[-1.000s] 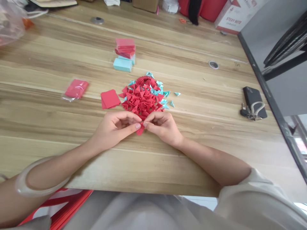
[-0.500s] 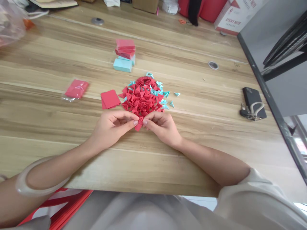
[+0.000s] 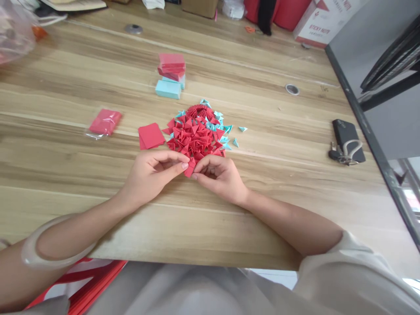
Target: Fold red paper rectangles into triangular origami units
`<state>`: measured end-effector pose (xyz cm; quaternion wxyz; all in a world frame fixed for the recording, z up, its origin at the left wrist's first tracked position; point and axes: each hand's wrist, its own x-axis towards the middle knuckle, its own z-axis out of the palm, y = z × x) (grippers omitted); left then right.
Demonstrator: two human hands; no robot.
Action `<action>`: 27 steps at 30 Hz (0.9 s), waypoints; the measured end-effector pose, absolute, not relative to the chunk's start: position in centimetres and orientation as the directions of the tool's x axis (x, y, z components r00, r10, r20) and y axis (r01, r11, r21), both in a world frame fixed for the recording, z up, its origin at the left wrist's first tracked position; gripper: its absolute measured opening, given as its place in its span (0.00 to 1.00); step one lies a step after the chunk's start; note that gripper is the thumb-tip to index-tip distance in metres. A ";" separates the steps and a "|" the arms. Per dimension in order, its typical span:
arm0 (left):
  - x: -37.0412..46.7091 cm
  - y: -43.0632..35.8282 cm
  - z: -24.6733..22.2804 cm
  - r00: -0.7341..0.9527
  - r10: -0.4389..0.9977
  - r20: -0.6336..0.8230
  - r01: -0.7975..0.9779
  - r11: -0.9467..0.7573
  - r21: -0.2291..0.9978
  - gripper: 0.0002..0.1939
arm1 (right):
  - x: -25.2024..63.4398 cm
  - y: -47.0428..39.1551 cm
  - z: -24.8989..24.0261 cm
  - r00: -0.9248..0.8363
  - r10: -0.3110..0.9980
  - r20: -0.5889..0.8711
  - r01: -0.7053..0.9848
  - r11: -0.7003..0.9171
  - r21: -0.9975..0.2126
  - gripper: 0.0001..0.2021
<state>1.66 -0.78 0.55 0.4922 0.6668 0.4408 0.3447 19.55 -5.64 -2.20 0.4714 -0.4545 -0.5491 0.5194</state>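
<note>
Between my hands is a small folded red paper piece. My left hand pinches its left side between thumb and fingers. On its lower right side, the thumb and fingertips of my right hand are closed on the same piece. Just beyond my fingertips lies a pile of folded red paper triangles, mixed with light blue triangles along its right and far sides. A ring of joined red pieces sits at the pile's far side. Flat red paper sheets lie beside the pile on the left.
On the wooden table, a wrapped red packet lies left, and red packets are stacked by blue ones farther back. A black case with keys lies right. Boxes line the back edge.
My right thumb and fingers have shifted slightly down along the red piece's right side. More of the piece's upper face shows. The left hand has barely moved.
</note>
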 end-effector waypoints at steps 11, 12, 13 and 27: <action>1.6 -0.7 0.4 0.379 0.925 -0.002 0.270 -0.109 0.957 0.05 | 19.5 -5.5 -2.8 -0.167 0.968 0.186 0.045 0.196 -0.980 0.01; 1.6 -0.7 0.4 0.381 0.924 0.000 0.270 -0.111 0.956 0.05 | 19.5 -5.5 -2.8 -0.163 0.970 0.178 0.044 0.188 -0.981 0.02; 1.7 -0.7 0.4 0.384 0.923 0.000 0.270 -0.113 0.956 0.05 | 19.5 -5.6 -2.8 -0.159 0.972 0.173 0.042 0.182 -0.982 0.02; 1.8 -0.7 0.4 0.387 0.921 -0.029 0.288 -0.091 0.953 0.07 | 19.4 -5.7 -2.5 -0.151 0.978 0.145 0.049 0.154 -0.987 0.02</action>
